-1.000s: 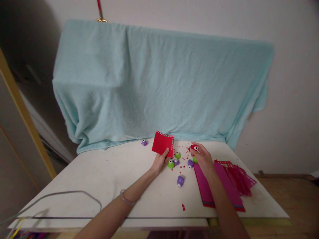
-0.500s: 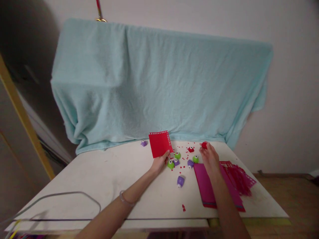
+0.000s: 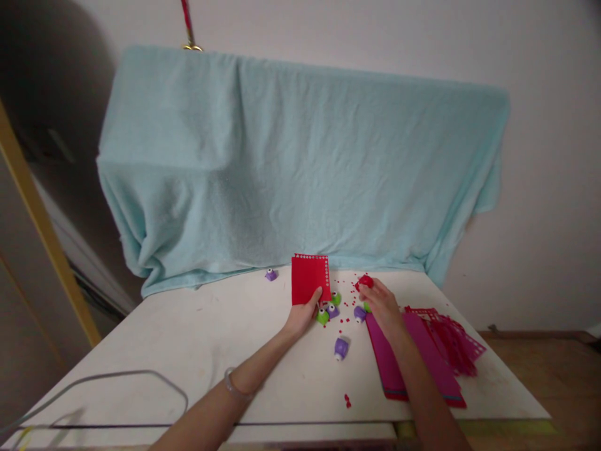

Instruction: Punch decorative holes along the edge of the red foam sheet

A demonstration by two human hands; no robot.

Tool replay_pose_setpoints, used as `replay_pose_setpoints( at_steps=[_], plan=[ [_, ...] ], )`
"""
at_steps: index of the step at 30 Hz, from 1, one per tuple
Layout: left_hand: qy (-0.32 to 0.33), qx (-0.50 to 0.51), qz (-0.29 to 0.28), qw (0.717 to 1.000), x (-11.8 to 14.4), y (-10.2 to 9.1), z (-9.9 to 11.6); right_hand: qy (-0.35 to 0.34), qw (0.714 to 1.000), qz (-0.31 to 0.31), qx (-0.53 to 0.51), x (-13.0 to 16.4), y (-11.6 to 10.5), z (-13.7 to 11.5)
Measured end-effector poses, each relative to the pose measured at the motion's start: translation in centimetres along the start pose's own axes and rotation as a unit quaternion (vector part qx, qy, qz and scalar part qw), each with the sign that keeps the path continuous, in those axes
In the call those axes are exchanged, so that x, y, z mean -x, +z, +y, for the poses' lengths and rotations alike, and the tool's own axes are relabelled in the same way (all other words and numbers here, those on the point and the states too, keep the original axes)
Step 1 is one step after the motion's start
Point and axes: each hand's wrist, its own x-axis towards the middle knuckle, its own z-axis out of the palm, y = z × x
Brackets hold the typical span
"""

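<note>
My left hand pinches the lower edge of a red sheet of paper, thumb on top. Small punched holes line its top and right edges. My right hand is closed around a small red craft punch, to the right of the paper and apart from it; fingers partly hide the punch. Close to my left hand lie green punches and a purple punch. Another purple punch rests beside my right hand, with a partly covered green one.
A stack of magenta and red sheets lies under my right forearm, beside punched scraps. A purple punch sits nearer me, another at the back. Red paper bits dot the table. A light-blue towel hangs behind.
My right hand has moved left and slightly nearer with its red punch, over where another red punch lay. The paper in my left hand has shifted right and turned more upright.
</note>
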Motion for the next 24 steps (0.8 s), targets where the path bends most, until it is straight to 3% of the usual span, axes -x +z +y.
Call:
replay_pose_setpoints(
  at_steps=[4, 8, 14, 20, 24],
  plan=[
    [0.005, -0.030, 0.021, 0.999, 0.8, -0.2, 1.3, 0.032, 0.990, -0.119, 0.072, 0.5, 1.2, 1.0],
    [0.027, -0.055, -0.009, 0.998, 1.3, -0.3, 2.2, 0.078, 0.976, -0.188, 0.071, 0.9, 2.2, 1.5],
    [0.084, -0.063, -0.025, 0.994, 1.2, 0.2, 2.0, 0.109, 0.973, -0.203, 0.031, 1.2, 2.2, 0.9],
    [0.097, -0.058, -0.057, 0.992, 1.5, 0.4, 2.6, 0.102, 0.970, -0.215, 0.042, 1.6, 2.2, 0.0],
    [0.113, -0.055, -0.035, 0.991, 1.6, 0.3, 2.5, 0.095, 0.972, -0.205, 0.061, 1.6, 2.2, 0.0]
  ],
)
